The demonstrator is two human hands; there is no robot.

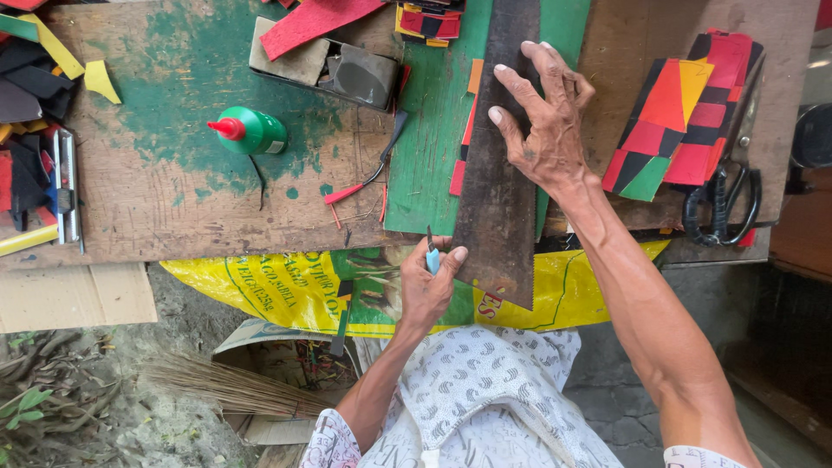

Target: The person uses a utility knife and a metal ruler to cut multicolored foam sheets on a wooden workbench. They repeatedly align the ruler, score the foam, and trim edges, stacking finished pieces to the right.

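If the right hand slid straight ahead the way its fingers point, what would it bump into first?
The right hand lies flat on the dark saw blade, fingers pointing up the board. It would likely just slide along the blade; nothing else shows before the picture's top edge, though depth is hard to judge.

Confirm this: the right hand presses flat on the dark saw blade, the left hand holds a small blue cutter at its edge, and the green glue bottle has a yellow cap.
Wrong in one respect: the glue bottle has a red cap, not yellow. The rest stands: in the head view the right hand presses flat on the saw blade, and the left hand holds a small blue cutter at its edge.
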